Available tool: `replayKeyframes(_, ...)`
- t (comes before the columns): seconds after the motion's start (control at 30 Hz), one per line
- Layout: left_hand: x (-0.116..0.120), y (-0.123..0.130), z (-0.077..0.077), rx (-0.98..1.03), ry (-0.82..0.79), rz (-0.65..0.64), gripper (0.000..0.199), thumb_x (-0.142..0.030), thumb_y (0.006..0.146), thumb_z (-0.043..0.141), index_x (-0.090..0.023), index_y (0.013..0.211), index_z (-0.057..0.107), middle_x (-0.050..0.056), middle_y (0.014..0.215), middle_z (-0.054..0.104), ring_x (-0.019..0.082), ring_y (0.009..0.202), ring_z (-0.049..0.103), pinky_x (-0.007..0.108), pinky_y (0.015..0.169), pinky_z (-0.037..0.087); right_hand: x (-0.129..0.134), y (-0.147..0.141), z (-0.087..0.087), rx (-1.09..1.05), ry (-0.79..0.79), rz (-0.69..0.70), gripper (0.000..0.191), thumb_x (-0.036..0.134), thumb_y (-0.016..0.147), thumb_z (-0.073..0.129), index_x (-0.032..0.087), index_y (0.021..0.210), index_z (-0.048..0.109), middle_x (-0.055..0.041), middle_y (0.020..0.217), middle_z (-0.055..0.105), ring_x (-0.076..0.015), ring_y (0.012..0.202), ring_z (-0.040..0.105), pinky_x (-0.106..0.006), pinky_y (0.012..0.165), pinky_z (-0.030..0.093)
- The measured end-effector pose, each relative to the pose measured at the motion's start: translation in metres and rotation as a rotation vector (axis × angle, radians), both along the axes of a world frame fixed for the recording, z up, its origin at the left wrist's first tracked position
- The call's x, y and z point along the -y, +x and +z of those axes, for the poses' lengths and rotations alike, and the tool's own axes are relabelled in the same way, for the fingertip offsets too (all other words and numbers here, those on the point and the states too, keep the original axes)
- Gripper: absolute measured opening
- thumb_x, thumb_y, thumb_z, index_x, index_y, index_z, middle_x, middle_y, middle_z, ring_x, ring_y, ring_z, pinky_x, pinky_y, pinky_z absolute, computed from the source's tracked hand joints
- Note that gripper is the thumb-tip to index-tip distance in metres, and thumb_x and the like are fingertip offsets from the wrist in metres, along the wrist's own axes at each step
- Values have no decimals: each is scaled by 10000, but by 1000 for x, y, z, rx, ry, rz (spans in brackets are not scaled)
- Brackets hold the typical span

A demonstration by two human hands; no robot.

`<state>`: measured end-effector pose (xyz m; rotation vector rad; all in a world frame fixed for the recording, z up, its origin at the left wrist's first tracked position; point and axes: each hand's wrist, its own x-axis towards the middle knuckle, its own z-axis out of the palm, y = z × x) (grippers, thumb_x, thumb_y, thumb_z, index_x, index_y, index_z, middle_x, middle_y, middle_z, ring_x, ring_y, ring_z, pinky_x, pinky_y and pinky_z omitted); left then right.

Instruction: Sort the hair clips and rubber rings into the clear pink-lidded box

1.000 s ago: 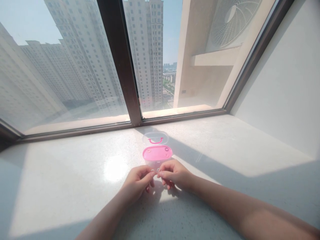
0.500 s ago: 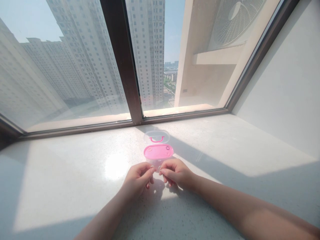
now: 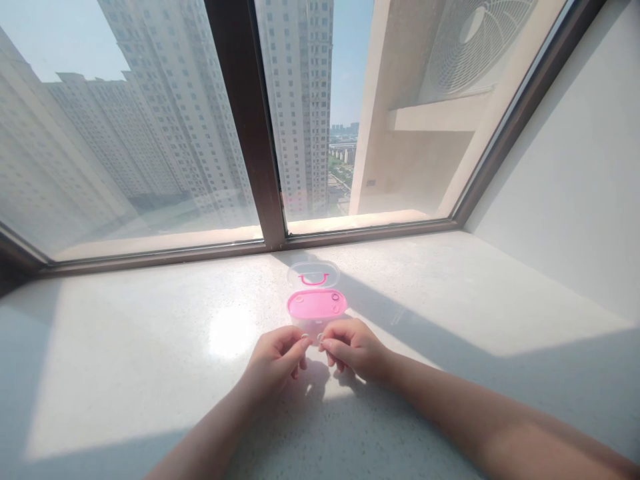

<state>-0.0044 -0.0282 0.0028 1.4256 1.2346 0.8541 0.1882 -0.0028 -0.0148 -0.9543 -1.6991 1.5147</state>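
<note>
My left hand [image 3: 280, 352] is closed in a pinch, thumb against forefinger, on a small pale ring [image 3: 305, 336] that shows only in part. Facing it, my right hand [image 3: 353, 347] pinches another small pale ring [image 3: 320, 338]. A narrow gap separates the fingertips. Just beyond them is a small oval box with a pink tray [image 3: 315, 305] on top. On that tray lie a dark purple ring [image 3: 335, 297], a pink ring [image 3: 335, 309] and a pale ring [image 3: 300, 299]. My fingers partly hide the front of the box.
A clear oval lid [image 3: 293, 275] with a pink handle [image 3: 314, 283] lies behind the box. Everything rests on a pale speckled windowsill [image 3: 150, 347], bounded by a brown window frame [image 3: 273, 213] at the back and a white wall [image 3: 575, 167] on the right. Strong sunlight glares left of the hands.
</note>
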Motion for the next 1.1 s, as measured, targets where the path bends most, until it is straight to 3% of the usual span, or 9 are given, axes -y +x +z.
replayKeyframes(1.1,0,-2,-3,-20,36,-14,307,-413,860,560,-144,724,618,-15,560,560,103,468,496,212,479,396,0,-1,-2,28,22,-21,152,250,784,535,130,740,617,8,555,600,-78,397,495,-182,395,389)
